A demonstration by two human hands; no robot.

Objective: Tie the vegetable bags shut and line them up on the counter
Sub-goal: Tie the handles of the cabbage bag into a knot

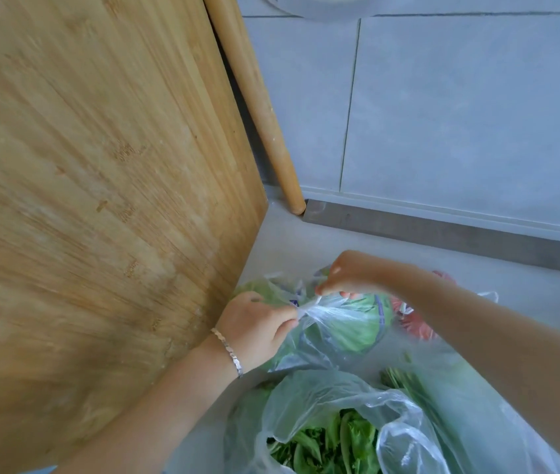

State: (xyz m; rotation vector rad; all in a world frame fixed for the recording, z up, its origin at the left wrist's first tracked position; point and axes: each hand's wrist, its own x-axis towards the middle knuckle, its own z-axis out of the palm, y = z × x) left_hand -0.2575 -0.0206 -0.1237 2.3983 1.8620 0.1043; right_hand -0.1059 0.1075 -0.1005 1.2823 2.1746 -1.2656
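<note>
A clear plastic bag holding a round green cabbage-like vegetable lies on the grey counter. My left hand, with a silver bracelet at the wrist, pinches a twisted handle of this bag. My right hand grips the other handle just above it, and the plastic is stretched taut between them. Nearer to me stands an open clear bag of leafy greens, its mouth gaping. A reddish bag peeks out behind my right forearm, mostly hidden.
A large bamboo cutting board leans upright on the left, close to my left hand. A wooden rolling pin leans against the tiled wall. A grey strip runs along the wall's foot.
</note>
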